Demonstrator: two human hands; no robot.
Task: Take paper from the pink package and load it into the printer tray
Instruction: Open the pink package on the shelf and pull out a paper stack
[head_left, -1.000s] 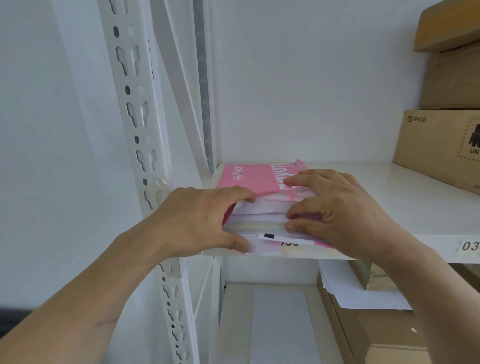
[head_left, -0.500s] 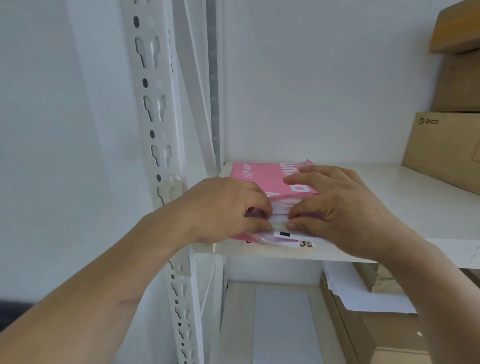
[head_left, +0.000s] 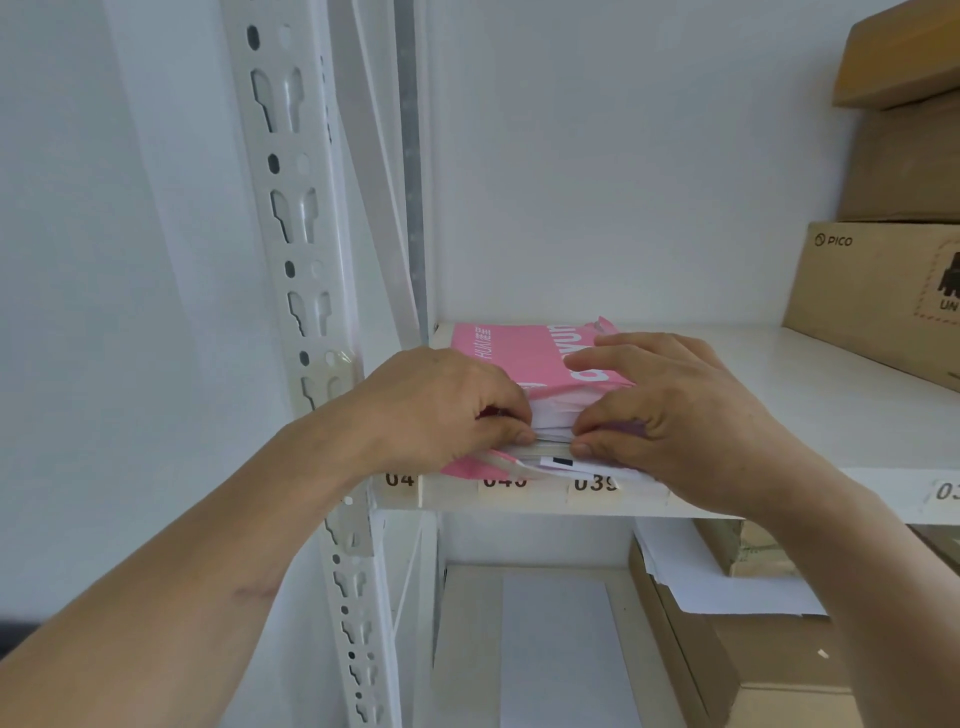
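A pink package (head_left: 519, 353) of white paper lies at the left end of a white shelf (head_left: 810, 415), its torn front end facing me. The white sheets (head_left: 553, 415) show in the opening. My left hand (head_left: 431, 405) pinches the stack's front edge from the left, thumb underneath. My right hand (head_left: 670, 410) lies over the package's right side, fingers on top and thumb pressed to the front edge of the sheets. No printer or tray is in view.
A slotted white shelf post (head_left: 301, 270) stands just left of my left hand. Cardboard boxes (head_left: 883, 291) are stacked at the shelf's right end. On the shelf below lie a white sheet (head_left: 561, 649), loose papers (head_left: 727, 582) and a brown box (head_left: 769, 675).
My left hand has slid rightward along the front edge, so both thumbs now nearly meet on the sheets. The view has shifted slightly.
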